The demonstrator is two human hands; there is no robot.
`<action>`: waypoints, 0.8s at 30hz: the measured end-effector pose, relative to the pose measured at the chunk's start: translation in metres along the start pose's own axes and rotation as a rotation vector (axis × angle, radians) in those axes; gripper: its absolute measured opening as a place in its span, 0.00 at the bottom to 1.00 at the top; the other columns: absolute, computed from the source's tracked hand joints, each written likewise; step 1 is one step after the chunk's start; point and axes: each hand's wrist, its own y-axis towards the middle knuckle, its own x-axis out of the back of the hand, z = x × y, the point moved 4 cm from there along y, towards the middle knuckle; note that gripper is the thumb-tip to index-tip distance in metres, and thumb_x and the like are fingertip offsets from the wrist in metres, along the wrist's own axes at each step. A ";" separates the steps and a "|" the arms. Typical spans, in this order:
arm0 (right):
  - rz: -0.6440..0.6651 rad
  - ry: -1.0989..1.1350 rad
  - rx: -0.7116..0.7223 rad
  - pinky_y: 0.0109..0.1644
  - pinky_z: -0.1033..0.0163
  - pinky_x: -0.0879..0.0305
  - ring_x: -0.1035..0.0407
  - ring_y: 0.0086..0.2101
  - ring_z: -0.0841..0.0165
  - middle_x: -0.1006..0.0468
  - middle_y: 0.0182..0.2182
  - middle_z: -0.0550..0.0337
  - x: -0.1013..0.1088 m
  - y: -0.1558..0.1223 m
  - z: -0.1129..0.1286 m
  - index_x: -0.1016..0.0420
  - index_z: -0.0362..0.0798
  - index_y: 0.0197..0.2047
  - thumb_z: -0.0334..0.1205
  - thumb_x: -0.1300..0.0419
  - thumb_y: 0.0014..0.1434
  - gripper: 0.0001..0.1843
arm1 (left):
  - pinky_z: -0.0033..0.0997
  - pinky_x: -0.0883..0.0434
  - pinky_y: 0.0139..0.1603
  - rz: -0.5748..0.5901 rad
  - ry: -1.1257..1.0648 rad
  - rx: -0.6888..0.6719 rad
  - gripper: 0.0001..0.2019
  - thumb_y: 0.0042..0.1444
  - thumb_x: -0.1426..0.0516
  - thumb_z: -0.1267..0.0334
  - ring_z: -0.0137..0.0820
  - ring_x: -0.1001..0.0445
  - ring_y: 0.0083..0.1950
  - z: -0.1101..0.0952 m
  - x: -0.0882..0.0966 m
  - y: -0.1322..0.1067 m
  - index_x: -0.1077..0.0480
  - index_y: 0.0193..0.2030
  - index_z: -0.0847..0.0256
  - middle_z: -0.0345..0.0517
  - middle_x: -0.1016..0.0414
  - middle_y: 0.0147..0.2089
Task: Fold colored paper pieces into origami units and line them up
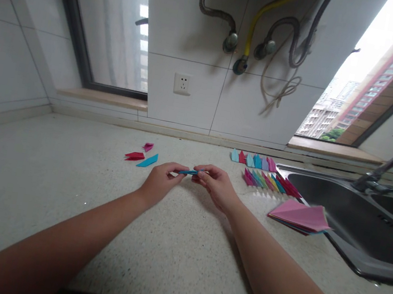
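A small blue folded paper piece (189,171) is stretched between my two hands, a little above the countertop. My left hand (163,179) pinches its left end between thumb and fingers. At the other end, my right hand (215,185) grips it the same way, its fingertips partly covering the paper. Left of my hands lie a flat blue folded strip (147,160), a red folded paper piece (134,156) and a small magenta folded piece (148,147).
Rows of colourful folded paper pieces (270,181) stand at the back right. A stack of paper sheets, pink on top (300,215), lies beside the steel sink (329,211) with its faucet (387,165). Behind the speckled countertop (178,250) rises a tiled wall with hoses.
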 end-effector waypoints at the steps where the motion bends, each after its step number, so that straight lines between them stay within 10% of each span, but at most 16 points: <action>1: 0.008 -0.037 0.009 0.52 0.53 0.30 0.26 0.38 0.67 0.21 0.38 0.55 0.001 0.000 0.001 0.22 0.48 0.42 0.46 0.33 0.53 0.15 | 0.32 0.27 0.43 -0.008 0.036 -0.021 0.10 0.59 0.42 0.62 0.34 0.24 0.46 -0.002 0.001 0.000 0.22 0.46 0.57 0.48 0.21 0.46; 10: 0.008 -0.586 0.273 0.43 0.58 0.32 0.28 0.35 0.67 0.21 0.34 0.56 0.004 -0.004 0.017 0.23 0.49 0.38 0.44 0.36 0.57 0.09 | 0.33 0.29 0.41 0.000 0.231 -0.154 0.08 0.58 0.41 0.63 0.35 0.27 0.44 -0.007 0.003 0.000 0.22 0.43 0.55 0.47 0.22 0.41; 24: 0.084 -0.607 0.259 0.42 0.58 0.33 0.29 0.35 0.66 0.20 0.33 0.57 -0.005 -0.008 0.020 0.21 0.49 0.37 0.44 0.35 0.56 0.08 | 0.36 0.32 0.46 0.062 0.278 -0.221 0.05 0.59 0.40 0.62 0.35 0.27 0.43 -0.014 0.002 -0.002 0.22 0.40 0.55 0.45 0.22 0.38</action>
